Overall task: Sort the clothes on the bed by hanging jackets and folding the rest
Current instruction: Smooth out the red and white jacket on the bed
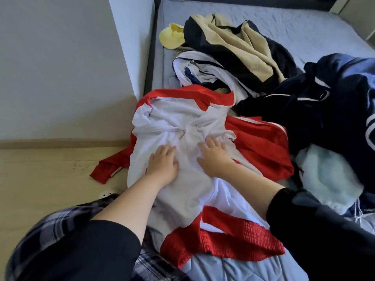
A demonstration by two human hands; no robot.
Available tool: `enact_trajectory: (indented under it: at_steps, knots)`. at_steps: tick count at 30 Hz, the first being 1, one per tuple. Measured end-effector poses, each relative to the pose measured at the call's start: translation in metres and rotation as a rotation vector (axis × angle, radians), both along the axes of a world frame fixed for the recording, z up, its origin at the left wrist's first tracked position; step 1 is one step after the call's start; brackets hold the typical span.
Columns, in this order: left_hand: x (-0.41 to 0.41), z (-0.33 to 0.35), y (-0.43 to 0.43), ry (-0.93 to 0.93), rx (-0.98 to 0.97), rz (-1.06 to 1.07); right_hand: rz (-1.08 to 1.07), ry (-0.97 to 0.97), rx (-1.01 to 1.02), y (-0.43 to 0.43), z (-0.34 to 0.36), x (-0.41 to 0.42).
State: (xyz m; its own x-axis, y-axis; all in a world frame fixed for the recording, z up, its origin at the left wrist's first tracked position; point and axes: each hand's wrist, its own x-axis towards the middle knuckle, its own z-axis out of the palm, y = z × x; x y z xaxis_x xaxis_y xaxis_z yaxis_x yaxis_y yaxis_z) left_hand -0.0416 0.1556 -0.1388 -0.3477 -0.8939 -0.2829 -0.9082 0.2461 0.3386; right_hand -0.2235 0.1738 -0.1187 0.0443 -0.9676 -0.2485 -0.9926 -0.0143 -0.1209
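Hands pressing a garment flat. The left hand [162, 162] and right hand [213, 158] lie palm down, side by side, on the white chest panel of the red-and-white zip-front jacket [182, 195]. The fingers are straight and slightly spread, so neither grip closes on anything; each only rests on the cloth. Both forearms reach forward from the lower edge of the view, with the black sleeves pushed back from the wrists.

The jacket lies front up on the near left part of the grey-blue quilted bed [294, 23]. Its long axis runs away from the person: the red ribbed hem [223, 238] is nearest and the collar farthest, with the metal zip pull [183, 134] just beyond the fingertips. One red sleeve [107, 169] hangs over the bed's left edge onto the pale wooden floor [40, 179]. A beige-and-black garment [233, 43] and dark navy clothes [304, 110] lie beyond and to the right.
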Motion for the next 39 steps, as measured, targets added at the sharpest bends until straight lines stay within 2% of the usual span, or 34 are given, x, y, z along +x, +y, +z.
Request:
enact_trajectory:
  at_steps: [2,5,9,17,21,25,27,29,31,33,34,37,39]
  knots:
    - [0.020,-0.003,-0.002,-0.106,0.013,0.016,-0.113,-0.075,0.160,-0.008,-0.015,0.014]
    - [0.035,-0.009,-0.003,-0.065,0.093,0.039,-0.200,-0.121,0.239,-0.017,-0.042,0.023]
    - [0.035,-0.025,-0.003,-0.041,0.091,-0.026,-0.225,0.014,0.186,-0.022,-0.075,0.027]
    - [0.035,-0.045,-0.002,0.141,0.006,0.036,-0.257,0.033,0.142,-0.038,-0.093,0.031]
    - [0.025,-0.048,0.007,0.156,-0.075,0.116,-0.214,0.007,0.079,-0.040,-0.095,0.024]
    - [0.019,-0.028,0.032,0.098,0.012,0.101,-0.154,-0.096,0.070,-0.026,-0.067,0.019]
    - [0.021,-0.017,0.051,0.108,0.034,0.049,-0.114,-0.208,0.085,-0.009,-0.052,0.016]
    - [0.025,-0.006,0.070,0.167,-0.101,-0.010,-0.135,-0.448,-0.002,0.017,-0.037,0.012]
    - [0.025,0.008,0.083,0.267,-0.337,-0.084,-0.198,-0.623,-0.307,0.051,-0.022,0.008]
    - [0.019,0.025,0.092,0.358,-0.471,-0.154,-0.209,-0.600,-0.607,0.085,-0.009,0.005]
    - [0.014,0.032,0.098,0.393,-0.506,-0.199,-0.166,-0.581,-0.661,0.100,-0.005,0.004]
    - [-0.002,0.040,0.119,0.431,-0.585,-0.324,0.039,-0.469,-0.593,0.140,-0.003,-0.001]
    - [-0.013,0.032,0.132,0.325,-0.484,-0.406,0.201,-0.372,-0.418,0.156,-0.010,-0.011]
